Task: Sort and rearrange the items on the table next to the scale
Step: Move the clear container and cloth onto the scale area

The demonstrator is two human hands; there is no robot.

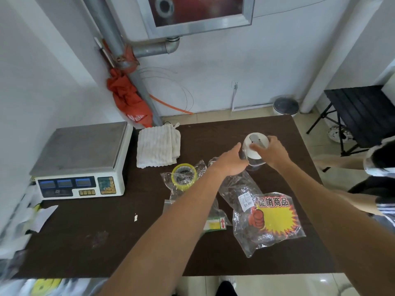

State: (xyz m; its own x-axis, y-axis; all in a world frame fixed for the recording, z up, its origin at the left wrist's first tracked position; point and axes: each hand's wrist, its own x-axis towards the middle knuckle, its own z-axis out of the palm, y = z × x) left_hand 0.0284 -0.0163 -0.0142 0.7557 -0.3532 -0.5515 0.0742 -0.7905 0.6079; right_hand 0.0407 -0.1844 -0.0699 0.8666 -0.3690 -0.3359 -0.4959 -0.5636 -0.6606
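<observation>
- Holding view, head camera: both hands meet on one white-lidded clear jar (255, 149), which stands toward the far right of the dark surface (106, 242), well apart from the scale (81, 159).
- Left hand (230, 161) wraps the jar's clear body. Its fingers curl round the far side and are mostly hidden, and the grip seems meant to steady the jar.
- Right hand (272, 151) grips the white lid from the other side, its fingers (257, 147) curled over the rim. This suggests the lid is being seated or turned, or the jar is about to be lifted.
- Count, sorted side: one scale and one folded white towel (158, 146) just beside it, squared to the edge.
- Count, unsorted side: one yellow tape roll (183, 175) resting on a clear bag (171, 176). A second bag (213, 223) lies partly under the left forearm. A third bag (252, 240) holds one yellow promotion card (275, 216).
- One paper scrap (135, 217) lies loose mid-surface.
</observation>
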